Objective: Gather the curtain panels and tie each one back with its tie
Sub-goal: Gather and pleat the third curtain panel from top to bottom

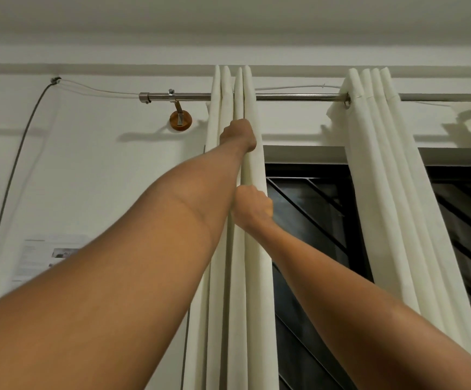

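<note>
Head view: left hand (238, 135) and right hand (252, 206) clutch left curtain panel (237, 291).

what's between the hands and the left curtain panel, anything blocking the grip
Nothing visible. The left hand is closed on the folds of the left curtain panel just below the rod, and the right hand grips the same folds lower down.

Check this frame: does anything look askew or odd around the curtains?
Yes. On the middle curtain panel, the leading top corner droops off the rod, folded over. Both the left hand and right hand grip the left panel, which hangs neatly.
</note>
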{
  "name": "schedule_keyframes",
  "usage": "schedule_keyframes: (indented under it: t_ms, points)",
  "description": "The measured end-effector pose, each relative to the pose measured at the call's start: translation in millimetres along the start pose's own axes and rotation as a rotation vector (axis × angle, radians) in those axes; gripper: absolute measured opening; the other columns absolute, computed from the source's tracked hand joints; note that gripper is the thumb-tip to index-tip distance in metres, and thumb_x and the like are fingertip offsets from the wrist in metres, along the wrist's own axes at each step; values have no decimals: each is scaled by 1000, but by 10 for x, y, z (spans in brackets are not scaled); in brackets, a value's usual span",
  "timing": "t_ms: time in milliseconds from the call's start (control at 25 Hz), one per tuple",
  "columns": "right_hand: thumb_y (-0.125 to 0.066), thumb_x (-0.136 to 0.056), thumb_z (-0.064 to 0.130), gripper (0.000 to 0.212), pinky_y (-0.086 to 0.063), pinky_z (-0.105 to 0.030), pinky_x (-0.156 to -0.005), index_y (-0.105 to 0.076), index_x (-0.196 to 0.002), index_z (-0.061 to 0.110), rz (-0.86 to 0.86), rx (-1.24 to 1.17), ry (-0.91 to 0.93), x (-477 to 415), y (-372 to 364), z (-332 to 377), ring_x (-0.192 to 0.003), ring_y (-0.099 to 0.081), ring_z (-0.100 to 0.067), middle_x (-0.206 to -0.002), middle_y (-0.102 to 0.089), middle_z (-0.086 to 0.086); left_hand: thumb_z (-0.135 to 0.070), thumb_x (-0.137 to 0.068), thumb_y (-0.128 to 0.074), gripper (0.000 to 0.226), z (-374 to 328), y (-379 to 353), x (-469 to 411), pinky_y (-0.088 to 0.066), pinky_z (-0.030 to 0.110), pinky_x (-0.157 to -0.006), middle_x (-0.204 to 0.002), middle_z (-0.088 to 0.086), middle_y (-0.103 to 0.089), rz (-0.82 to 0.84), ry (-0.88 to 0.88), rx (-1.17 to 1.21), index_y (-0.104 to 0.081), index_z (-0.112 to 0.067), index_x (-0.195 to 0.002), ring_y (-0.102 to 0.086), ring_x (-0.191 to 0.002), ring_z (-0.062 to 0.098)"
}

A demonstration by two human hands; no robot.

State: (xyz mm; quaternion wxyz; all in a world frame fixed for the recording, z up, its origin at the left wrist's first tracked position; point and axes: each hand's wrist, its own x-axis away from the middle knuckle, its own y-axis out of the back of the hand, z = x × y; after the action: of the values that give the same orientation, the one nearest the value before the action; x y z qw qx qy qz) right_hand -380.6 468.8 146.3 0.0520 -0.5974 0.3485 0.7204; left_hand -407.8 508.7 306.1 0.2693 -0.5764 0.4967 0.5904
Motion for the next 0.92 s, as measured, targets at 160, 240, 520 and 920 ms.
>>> schedule_keyframes:
  t_ms: [160,240,520,920]
  points:
    - [-51,-90,1,18,-47,-35,-68,-63,-100,11,6,3,-7,80,-28,5,-79,-56,-25,-99,-67,-6,-1,-98,-48,21,167,-88,116,-60,40,-80,-110,12,-68,-42,67,29,-64,-5,-112,-69,-97,33]
    - [-50,-92,1,19,-45,-35,-68,-63,-103,9,6,11,-12,115,-21,5,-83,-59,-27,-101,-66,-7,1,-96,-47,17,256,-100,236,-60,38,-76,-104,12,-68,-13,72,19,-61,-7,-101,-69,-92,32]
    - [-48,-94,5,23,-45,-35,-69,-64,-110,10,8,-68,-75,308,15,65,-90,-62,-27,-96,-60,-5,6,-90,-48,18,296,-163,803,-49,33,-65,-94,8,-64,108,9,-55,-58,-8,-92,-63,-81,27]
    - [-51,-95,15,28,-40,-32,-55,-48,-68,16,27,-184,-182,1112,-552,60,-59,-54,-20,-68,-55,0,-12,-97,-46,26,622,-482,1932,-41,32,-59,-74,0,-54,172,54,102,-49,-15,-72,-59,-73,23]
